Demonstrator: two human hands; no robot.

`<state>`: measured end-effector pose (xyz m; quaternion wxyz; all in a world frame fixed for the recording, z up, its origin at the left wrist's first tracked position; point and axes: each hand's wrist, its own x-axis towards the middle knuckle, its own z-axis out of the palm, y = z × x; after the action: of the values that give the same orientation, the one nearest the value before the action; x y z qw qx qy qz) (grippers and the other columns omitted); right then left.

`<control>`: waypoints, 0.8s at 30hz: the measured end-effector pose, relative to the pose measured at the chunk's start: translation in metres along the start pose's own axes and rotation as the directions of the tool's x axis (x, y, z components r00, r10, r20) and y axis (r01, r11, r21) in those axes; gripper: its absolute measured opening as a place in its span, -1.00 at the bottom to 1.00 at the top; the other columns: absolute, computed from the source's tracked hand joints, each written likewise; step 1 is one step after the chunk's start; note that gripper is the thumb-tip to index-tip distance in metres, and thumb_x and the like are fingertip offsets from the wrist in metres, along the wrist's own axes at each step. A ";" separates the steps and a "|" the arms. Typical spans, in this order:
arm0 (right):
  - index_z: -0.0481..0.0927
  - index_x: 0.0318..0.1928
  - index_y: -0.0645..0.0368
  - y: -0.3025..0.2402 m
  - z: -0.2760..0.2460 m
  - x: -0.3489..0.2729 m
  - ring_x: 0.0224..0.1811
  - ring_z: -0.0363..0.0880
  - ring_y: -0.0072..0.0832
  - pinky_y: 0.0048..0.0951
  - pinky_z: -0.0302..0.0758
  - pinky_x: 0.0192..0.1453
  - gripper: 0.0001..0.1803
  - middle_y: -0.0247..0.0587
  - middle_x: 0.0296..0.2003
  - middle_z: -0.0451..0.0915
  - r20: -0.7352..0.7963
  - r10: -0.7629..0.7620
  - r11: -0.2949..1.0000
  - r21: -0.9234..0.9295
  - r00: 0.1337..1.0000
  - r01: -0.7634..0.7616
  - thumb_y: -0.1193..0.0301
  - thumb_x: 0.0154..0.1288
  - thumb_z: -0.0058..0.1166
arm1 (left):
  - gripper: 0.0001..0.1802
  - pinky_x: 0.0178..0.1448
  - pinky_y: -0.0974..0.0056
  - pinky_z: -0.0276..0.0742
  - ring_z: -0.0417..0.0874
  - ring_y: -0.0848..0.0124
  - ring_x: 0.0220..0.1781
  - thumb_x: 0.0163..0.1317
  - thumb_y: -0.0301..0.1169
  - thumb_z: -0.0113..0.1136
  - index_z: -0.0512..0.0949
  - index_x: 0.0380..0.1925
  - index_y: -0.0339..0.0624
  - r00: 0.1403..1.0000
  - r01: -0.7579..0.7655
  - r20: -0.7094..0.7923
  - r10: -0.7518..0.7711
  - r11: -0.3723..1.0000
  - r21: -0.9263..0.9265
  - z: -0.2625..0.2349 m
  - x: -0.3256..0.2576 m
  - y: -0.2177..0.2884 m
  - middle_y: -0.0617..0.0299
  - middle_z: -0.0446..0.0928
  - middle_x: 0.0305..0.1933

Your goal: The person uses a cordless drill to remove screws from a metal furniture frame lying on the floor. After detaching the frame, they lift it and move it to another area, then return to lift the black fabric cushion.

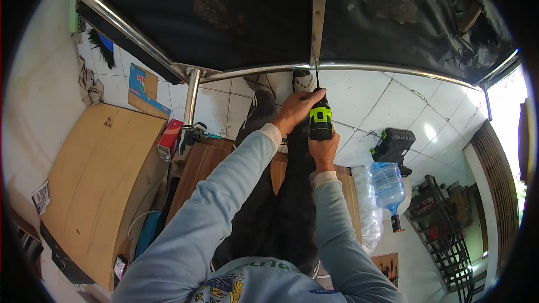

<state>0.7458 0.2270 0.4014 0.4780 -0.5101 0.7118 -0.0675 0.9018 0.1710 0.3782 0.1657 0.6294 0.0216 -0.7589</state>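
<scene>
A black and lime-green cordless drill (320,126) points away from me, held upright in the picture between my hands. My right hand (324,152) is wrapped round its grip, below the body. My left hand (297,110) closes on the drill's front end, the thumb lying across the chuck. A long thin bit (316,74) runs from the chuck up to the metal frame (258,70), where a flat crossbar (318,17) meets the shiny tube. Whether its tip sits in a screw or hole is too small to tell. Black sheeting (269,17) covers the frame's far side.
A frame leg (192,98) stands left of my feet. A large tan board (95,185) and a red box (170,139) are at the left. To the right lie a black tool case (393,145), a blue water bottle (388,186) and a dark metal rack (441,224).
</scene>
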 end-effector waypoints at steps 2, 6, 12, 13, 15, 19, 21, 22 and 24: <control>0.65 0.01 0.26 0.006 0.002 0.000 -0.29 0.78 -0.03 -0.23 0.65 -0.21 -0.54 0.06 -0.38 0.73 -0.001 -0.007 1.000 0.011 1.000 0.007 0.41 0.04 0.36 | -0.29 0.05 0.35 0.56 0.67 0.41 -0.05 0.28 0.20 0.29 0.66 0.02 -0.29 1.000 -0.014 -0.018 0.014 1.000 -0.025 0.002 0.003 -0.006 0.18 0.66 -0.07; 0.65 0.01 0.26 0.018 0.007 -0.001 -0.30 0.77 -0.02 -0.21 0.65 -0.22 -0.53 0.06 -0.39 0.73 -0.009 -0.020 1.000 0.019 1.000 0.020 0.41 0.04 0.37 | -0.31 0.00 0.37 0.58 0.67 0.44 -0.07 0.27 0.19 0.30 0.66 0.03 -0.26 0.999 -0.026 -0.035 0.025 0.999 -0.042 0.002 0.006 -0.012 0.23 0.66 -0.09; 0.65 0.01 0.28 0.027 0.011 0.001 -0.33 0.75 0.00 -0.19 0.63 -0.26 -0.50 0.07 -0.42 0.72 -0.023 -0.080 0.997 -0.022 0.997 0.079 0.37 0.02 0.39 | -0.31 -0.16 0.39 0.59 0.69 0.48 -0.14 0.25 0.21 0.30 0.65 0.05 -0.20 0.999 -0.037 -0.029 0.036 0.998 -0.048 0.000 0.010 -0.017 0.30 0.66 -0.12; 0.65 0.01 0.29 0.029 0.011 0.002 -0.34 0.75 0.00 -0.19 0.63 -0.26 -0.50 0.07 -0.43 0.71 -0.023 -0.089 0.995 -0.035 0.996 0.088 0.36 0.02 0.40 | -0.31 -0.18 0.40 0.59 0.69 0.49 -0.16 0.25 0.22 0.30 0.65 0.05 -0.19 0.999 -0.033 -0.026 0.032 0.998 -0.046 0.001 0.010 -0.016 0.30 0.66 -0.12; 0.65 0.02 0.29 0.032 0.012 0.001 -0.35 0.74 0.01 -0.18 0.63 -0.27 -0.48 0.07 -0.43 0.71 -0.031 -0.095 0.995 -0.038 0.995 0.094 0.34 0.01 0.41 | -0.31 -0.21 0.41 0.58 0.69 0.51 -0.17 0.24 0.23 0.31 0.66 0.04 -0.18 0.999 -0.028 -0.027 0.027 0.999 -0.031 0.001 0.008 -0.015 0.31 0.66 -0.14; 0.64 0.03 0.28 0.029 0.012 0.000 -0.37 0.73 0.02 -0.15 0.63 -0.27 -0.46 0.07 -0.45 0.70 -0.043 -0.082 0.997 -0.001 0.996 0.082 0.33 0.00 0.42 | -0.33 -0.23 0.42 0.57 0.68 0.52 -0.18 0.24 0.23 0.32 0.67 0.00 -0.16 0.999 -0.030 -0.034 0.030 0.999 -0.019 0.001 0.007 -0.016 0.31 0.66 -0.15; 0.64 0.03 0.27 0.034 0.013 0.000 -0.37 0.73 0.03 -0.15 0.62 -0.26 -0.46 0.07 -0.45 0.70 -0.043 -0.094 0.995 -0.031 0.995 0.093 0.33 0.00 0.42 | -0.34 -0.21 0.42 0.57 0.68 0.52 -0.17 0.24 0.23 0.31 0.67 0.00 -0.16 0.999 -0.031 -0.032 0.030 0.999 -0.030 0.003 0.007 -0.016 0.30 0.66 -0.14; 0.64 0.03 0.27 0.036 0.012 0.000 -0.36 0.73 0.03 -0.14 0.62 -0.26 -0.46 0.07 -0.45 0.70 -0.044 -0.100 0.994 -0.046 0.994 0.098 0.32 0.00 0.42 | -0.34 -0.19 0.42 0.57 0.68 0.51 -0.16 0.25 0.22 0.31 0.67 0.00 -0.16 0.999 -0.026 -0.030 0.025 0.999 -0.037 0.003 0.007 -0.016 0.30 0.66 -0.13; 0.64 0.01 0.26 0.032 0.011 0.001 -0.36 0.73 0.03 -0.14 0.62 -0.26 -0.48 0.07 -0.45 0.70 -0.033 -0.101 0.994 -0.054 0.994 0.099 0.32 0.00 0.42 | -0.34 -0.15 0.41 0.58 0.68 0.50 -0.14 0.26 0.22 0.30 0.67 0.01 -0.17 0.999 -0.031 -0.034 0.030 0.999 -0.032 0.001 0.009 -0.017 0.29 0.66 -0.13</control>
<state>0.7328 0.2455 0.3758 0.4478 -0.5563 0.6952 -0.0819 0.8944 0.1849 0.3664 0.1872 0.6393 0.0270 -0.7453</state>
